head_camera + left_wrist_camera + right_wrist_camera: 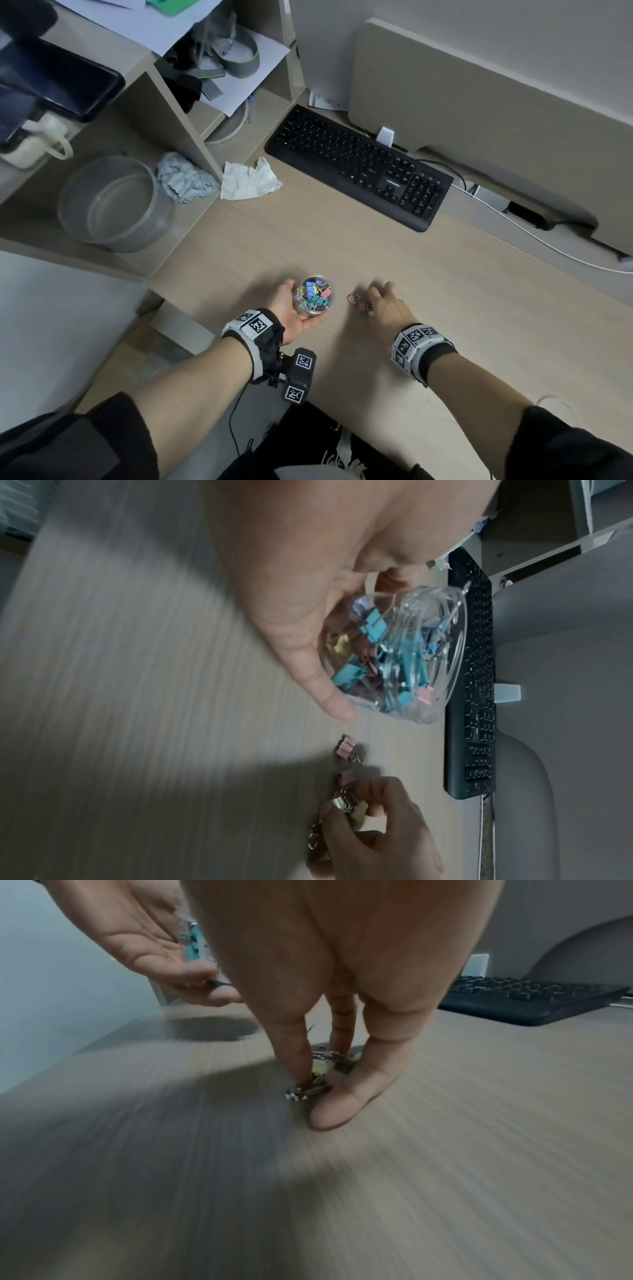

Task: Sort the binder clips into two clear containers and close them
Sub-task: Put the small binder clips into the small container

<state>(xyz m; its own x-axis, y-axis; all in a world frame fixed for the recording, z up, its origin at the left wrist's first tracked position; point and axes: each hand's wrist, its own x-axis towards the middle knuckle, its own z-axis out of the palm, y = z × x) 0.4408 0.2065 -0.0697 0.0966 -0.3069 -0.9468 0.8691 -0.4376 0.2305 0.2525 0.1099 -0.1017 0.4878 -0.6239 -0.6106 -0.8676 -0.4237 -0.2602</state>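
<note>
My left hand (301,305) holds a small round clear container (314,295), packed with blue, teal, pink and yellow binder clips, just above the desk. In the left wrist view the thumb (329,696) lies along the wall of the container (404,653). No lid shows on it. To its right a pink binder clip (352,299) lies loose on the desk, with a second pink clip (346,776) close beside it. My right hand (376,298) reaches down onto the desk and pinches a yellow binder clip (320,1073) by its silver handles between thumb and fingertip.
A black keyboard (359,164) lies at the back of the wooden desk (445,325). A crumpled white tissue (248,180) and a blue cloth (185,178) sit back left. A large clear tub (113,205) stands on the left shelf. A white cable (548,240) runs along the right.
</note>
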